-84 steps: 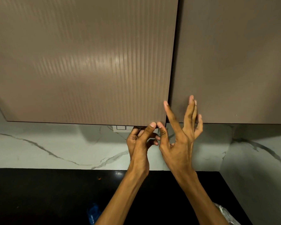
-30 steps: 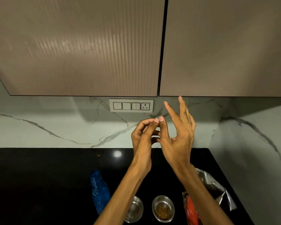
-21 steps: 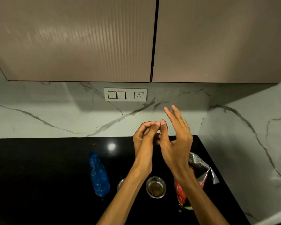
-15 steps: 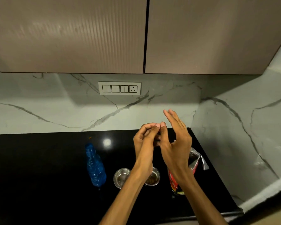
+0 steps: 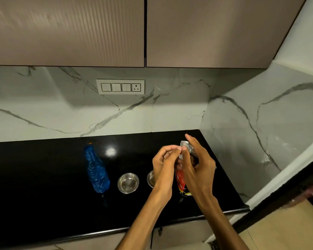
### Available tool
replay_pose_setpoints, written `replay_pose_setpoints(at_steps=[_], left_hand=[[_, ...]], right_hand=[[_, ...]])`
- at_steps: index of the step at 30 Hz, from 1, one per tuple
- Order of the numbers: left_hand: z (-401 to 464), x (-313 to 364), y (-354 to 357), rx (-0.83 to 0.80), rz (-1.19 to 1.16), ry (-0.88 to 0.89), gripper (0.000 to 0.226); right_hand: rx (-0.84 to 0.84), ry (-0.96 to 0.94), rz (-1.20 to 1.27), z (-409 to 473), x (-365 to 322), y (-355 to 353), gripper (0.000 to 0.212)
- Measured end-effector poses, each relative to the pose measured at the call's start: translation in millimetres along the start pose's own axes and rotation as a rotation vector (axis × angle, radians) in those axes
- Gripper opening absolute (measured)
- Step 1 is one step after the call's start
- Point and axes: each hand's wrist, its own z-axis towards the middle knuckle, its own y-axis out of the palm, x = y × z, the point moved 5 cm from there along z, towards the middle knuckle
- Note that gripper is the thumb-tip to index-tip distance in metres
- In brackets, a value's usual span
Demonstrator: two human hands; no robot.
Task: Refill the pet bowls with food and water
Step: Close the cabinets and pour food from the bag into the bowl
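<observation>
- Bench (image 5: 43, 177): black, glossy, set in a corner of marble-veined wall, with closed cupboards above.
- Blue water bottle (image 5: 96, 171) lies on its side at the left of the group, neck toward the wall. Nobody is holding it.
- Steel bowl (image 5: 128, 183) stands just right of the bottle and looks bare inside; whether it holds water cannot be read from the glare.
- Second bowl (image 5: 150, 179) stands just right of the first, mostly hidden behind the left wrist. Its contents cannot be read here.
- Food pouch (image 5: 181, 183), red with a silver lining, stands upright just right of the second bowl. Its mouth is open, with brown kibble showing inside.
- Left hand (image 5: 165, 163): fingers curled, thumb and forefinger tips pressed together at the pouch mouth. Whether they pinch the foil edge or only meet beside it cannot be told.
- Right hand (image 5: 197, 166): wrapped around the upper part of the pouch from the far side, gripping it, forefinger extended along the foil flap.
- Judgement: step in hand is the food stage, handling the pouch mouth. The water stage looks not yet begun.
- Next move likely calls for lifting the pouch over the second bowl and tipping slowly, with the mouth held open.
- Risk: kibble spilling onto the bench, or into the neighbouring bowl.
</observation>
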Motion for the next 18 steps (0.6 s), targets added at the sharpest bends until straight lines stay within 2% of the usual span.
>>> replay_pose_setpoints(at_steps=[8, 13, 18], left_hand=[[8.8, -49.5, -4.2, 0.028, 0.044, -0.115, 0.012], [31.7, -83.2, -8.7, 0.081, 0.074, -0.157, 0.009], [55.4, -116.3, -19.5, 0.154, 0.182, -0.192, 0.015]], right_hand=[[0.003, 0.159, 0.009, -7.9, 58.6, -22.0, 0.036], [-0.064, 0.291, 0.087, -3.9, 107.3, -33.0, 0.032], [-0.17, 0.433, 0.186, -0.4, 171.0, -46.5, 0.031]])
